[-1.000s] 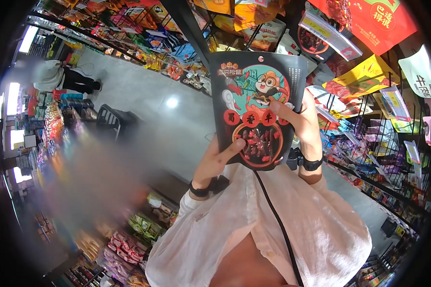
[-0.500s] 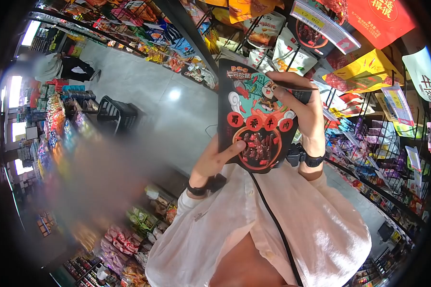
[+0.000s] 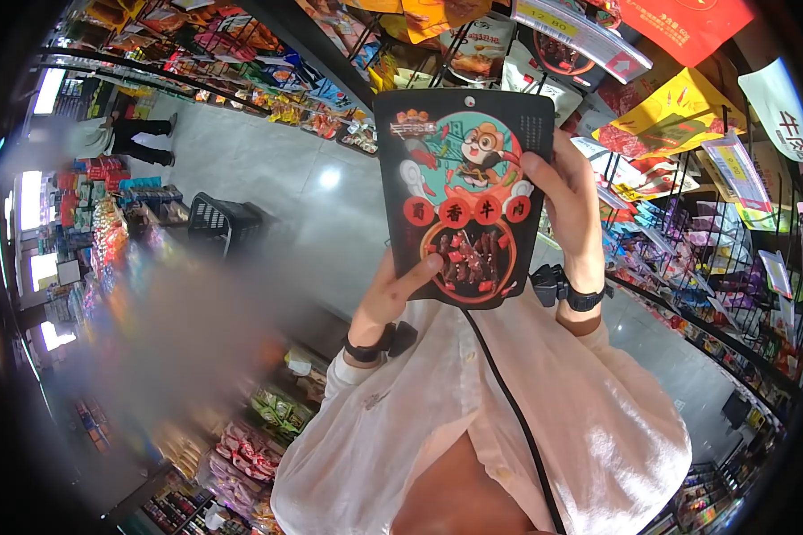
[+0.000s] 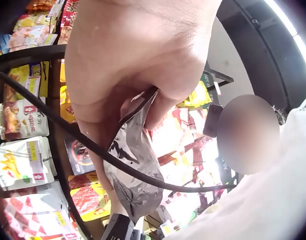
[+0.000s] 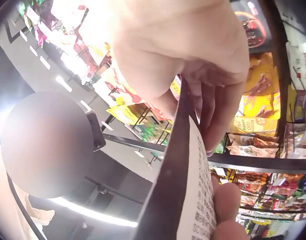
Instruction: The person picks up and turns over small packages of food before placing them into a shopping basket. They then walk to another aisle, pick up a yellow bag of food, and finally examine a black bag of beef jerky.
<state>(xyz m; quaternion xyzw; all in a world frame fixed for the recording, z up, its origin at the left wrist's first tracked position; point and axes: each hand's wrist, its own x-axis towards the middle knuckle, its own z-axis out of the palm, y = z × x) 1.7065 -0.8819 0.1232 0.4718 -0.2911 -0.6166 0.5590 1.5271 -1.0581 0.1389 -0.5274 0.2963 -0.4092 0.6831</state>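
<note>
A black snack pouch (image 3: 468, 192) with a cartoon squirrel and a bowl of meat pieces on its front is held up before the chest. My left hand (image 3: 382, 301) grips its lower left edge, thumb on the front. At the upper right edge my right hand (image 3: 576, 205) holds it, thumb also on the front and fingers behind. In the left wrist view the pouch's crinkled silvery surface (image 4: 143, 197) shows below the left hand (image 4: 138, 55). The right wrist view has the pouch (image 5: 168, 175) edge-on in the right hand (image 5: 188, 45), with a printed white label (image 5: 197, 185) on its back.
Racks of hanging snack bags, such as a yellow bag (image 3: 678, 116) and a red bag (image 3: 687, 22), stand close ahead and right, with price tags (image 3: 580, 37) sticking out. A black basket (image 3: 218, 223) and another person (image 3: 138, 138) are on the aisle floor (image 3: 267, 152) at left.
Half a second ago the right hand reached over the upper right part of the pouch, which was tilted. Now the hand is at the right edge, and the pouch faces up flatter and farther left.
</note>
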